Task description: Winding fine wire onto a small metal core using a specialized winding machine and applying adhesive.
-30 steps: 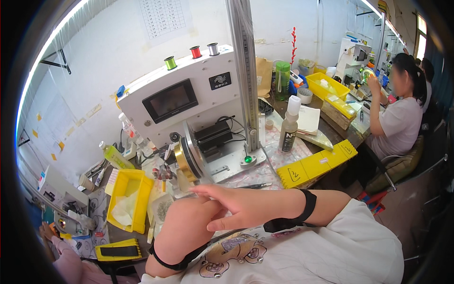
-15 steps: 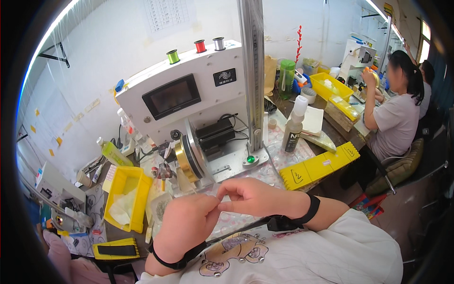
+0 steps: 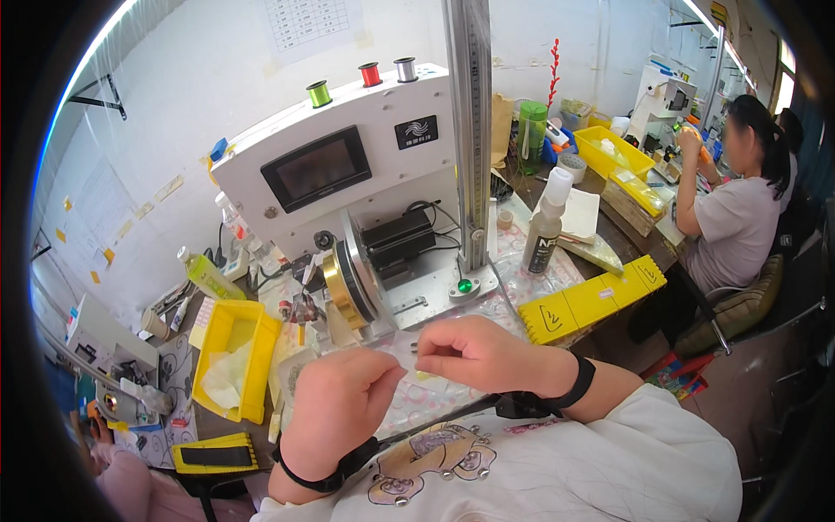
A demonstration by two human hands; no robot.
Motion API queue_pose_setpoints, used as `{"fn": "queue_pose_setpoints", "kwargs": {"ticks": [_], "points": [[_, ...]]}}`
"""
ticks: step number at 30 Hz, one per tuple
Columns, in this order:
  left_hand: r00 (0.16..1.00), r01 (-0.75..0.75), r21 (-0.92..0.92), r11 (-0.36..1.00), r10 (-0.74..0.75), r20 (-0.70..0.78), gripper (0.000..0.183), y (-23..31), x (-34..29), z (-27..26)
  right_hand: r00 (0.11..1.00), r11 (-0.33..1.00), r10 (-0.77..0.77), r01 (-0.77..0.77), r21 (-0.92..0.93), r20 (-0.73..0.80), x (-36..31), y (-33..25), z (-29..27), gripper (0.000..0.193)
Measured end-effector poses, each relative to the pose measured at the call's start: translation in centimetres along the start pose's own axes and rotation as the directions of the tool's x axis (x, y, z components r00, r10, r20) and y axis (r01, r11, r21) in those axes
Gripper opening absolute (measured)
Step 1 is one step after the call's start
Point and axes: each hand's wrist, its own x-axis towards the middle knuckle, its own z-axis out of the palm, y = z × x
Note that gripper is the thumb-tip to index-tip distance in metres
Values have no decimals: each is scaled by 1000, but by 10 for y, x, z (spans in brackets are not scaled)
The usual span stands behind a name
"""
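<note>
Both hands are raised over the near edge of the plastic-covered table, a small gap between them. My left hand (image 3: 341,393) is closed in a pinch, thumb against the bent forefinger; whatever lies between them is too small to make out. Facing it, my right hand (image 3: 477,352) is also pinched shut. A small dark tip and a pale yellowish bit show by its fingertips, too small to name. Just beyond the hands stands a white machine (image 3: 252,178) with a dark screen (image 3: 316,170), a gold-rimmed wheel (image 3: 342,287) and a black motor (image 3: 398,244).
A yellow bin (image 3: 258,370) with white material stands left. A clear bottle with a white cap (image 3: 541,239) and a long yellow box (image 3: 596,300) sit right. A metal column (image 3: 470,130) rises behind my right hand. Co-workers sit at both sides; one person (image 3: 739,209) works right.
My hands have parted: the fingertips met before, and now a gap lies between them. The right hand has moved slightly right and up. The view has shifted a little.
</note>
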Motion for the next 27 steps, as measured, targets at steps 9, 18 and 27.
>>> {"fn": "queue_pose_setpoints", "kwargs": {"ticks": [9, 18, 27], "points": [[998, 33, -1, 999, -33, -55, 6, -3, -5, -6, 996, 998, 28, -23, 64, -86, -4, 6, -7, 11], [997, -18, -3, 1000, 18, -69, 5, -6, -4, -2, 997, 1000, 7, -4, 29, -79, -6, 14, -10, 10], [997, -50, -52, 997, 47, -58, 5, -11, -1, 3, 997, 979, 59, -48, 196, -49, 0, 23, -6, 34]]}}
